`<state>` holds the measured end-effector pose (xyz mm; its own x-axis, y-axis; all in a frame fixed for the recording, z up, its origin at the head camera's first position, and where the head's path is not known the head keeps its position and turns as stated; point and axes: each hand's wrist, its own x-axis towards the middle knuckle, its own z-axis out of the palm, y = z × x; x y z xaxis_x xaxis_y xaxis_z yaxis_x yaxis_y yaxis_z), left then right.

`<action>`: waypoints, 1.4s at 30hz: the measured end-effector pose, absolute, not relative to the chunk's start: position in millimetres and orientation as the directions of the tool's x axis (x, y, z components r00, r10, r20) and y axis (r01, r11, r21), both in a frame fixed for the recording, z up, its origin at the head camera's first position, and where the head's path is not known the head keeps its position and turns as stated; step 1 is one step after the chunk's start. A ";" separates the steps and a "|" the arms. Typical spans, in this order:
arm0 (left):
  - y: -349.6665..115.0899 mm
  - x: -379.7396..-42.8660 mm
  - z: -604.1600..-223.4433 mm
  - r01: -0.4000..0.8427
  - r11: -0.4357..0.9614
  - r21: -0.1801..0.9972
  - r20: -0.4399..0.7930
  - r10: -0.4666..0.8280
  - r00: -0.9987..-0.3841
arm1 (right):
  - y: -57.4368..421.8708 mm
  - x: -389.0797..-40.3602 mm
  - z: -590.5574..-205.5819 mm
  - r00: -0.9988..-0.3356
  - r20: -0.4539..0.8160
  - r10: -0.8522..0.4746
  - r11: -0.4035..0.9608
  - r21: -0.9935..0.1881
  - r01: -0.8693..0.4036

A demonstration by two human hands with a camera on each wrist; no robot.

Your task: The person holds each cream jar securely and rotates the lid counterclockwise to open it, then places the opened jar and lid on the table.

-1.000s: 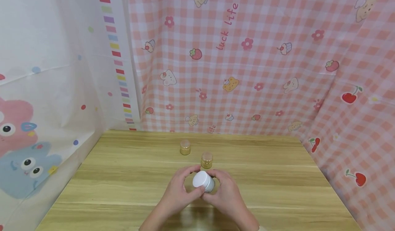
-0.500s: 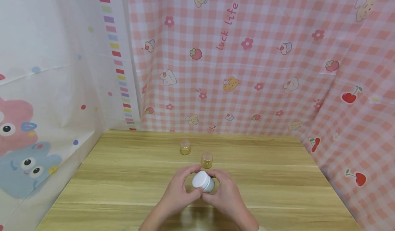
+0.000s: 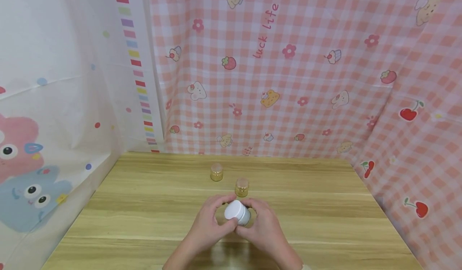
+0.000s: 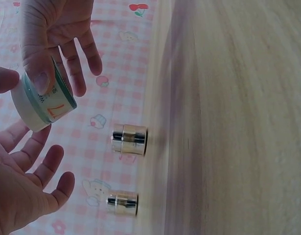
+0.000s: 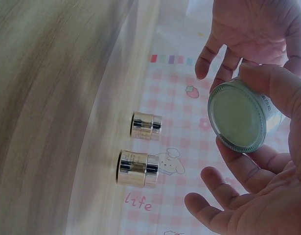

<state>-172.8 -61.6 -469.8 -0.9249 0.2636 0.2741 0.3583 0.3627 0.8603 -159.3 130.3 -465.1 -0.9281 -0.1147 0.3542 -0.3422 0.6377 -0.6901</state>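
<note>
Both hands hold a small jar with a white lid (image 3: 234,210) above the table, tilted with its lid toward the left. My left hand (image 3: 209,223) pinches the lid between thumb and fingers. The right hand (image 3: 266,226) grips the jar body (image 5: 238,116), whose round pale-green base shows in the right wrist view. A printed label (image 4: 55,103) wraps the side, partly covered by the right thumb. Just beyond the hands stands one gold-coloured jar (image 3: 242,187). Another gold-coloured jar (image 3: 216,172) stands farther back and to the left.
The wood-grain table (image 3: 144,206) stretches out on both sides of the hands. A pink checked cloth (image 3: 288,77) hangs along its back edge and right side. On the left hangs a white cloth (image 3: 72,101) with cartoon figures.
The white lid has shifted very slightly left, and the left fingertips have moved a little on it. Both gold-coloured jars stay in place.
</note>
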 end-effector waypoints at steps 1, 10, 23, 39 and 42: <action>-61.6 -172.8 -470.0 0.356 0.363 0.861 0.272 0.263 -0.926 | 130.2 -159.2 -465.2 -0.928 0.353 -0.115 0.640 -0.689 -0.341; -61.3 -173.1 -471.4 0.332 0.362 0.871 0.257 0.241 -0.936 | 130.1 -159.1 -465.4 -0.928 0.353 -0.117 0.640 -0.688 -0.342; -65.0 -172.5 -469.2 0.411 0.362 0.837 0.313 0.300 -0.901 | 130.0 -159.8 -465.8 -0.907 0.398 -0.139 0.665 -0.641 -0.383; -64.1 -172.9 -469.4 0.320 0.383 0.866 0.236 0.250 -0.939 | 129.8 -158.6 -464.0 -0.927 0.349 -0.136 0.651 -0.674 -0.349; -63.9 -173.3 -469.9 0.308 0.384 0.870 0.224 0.249 -0.942 | 129.7 -158.5 -464.4 -0.926 0.350 -0.139 0.653 -0.670 -0.352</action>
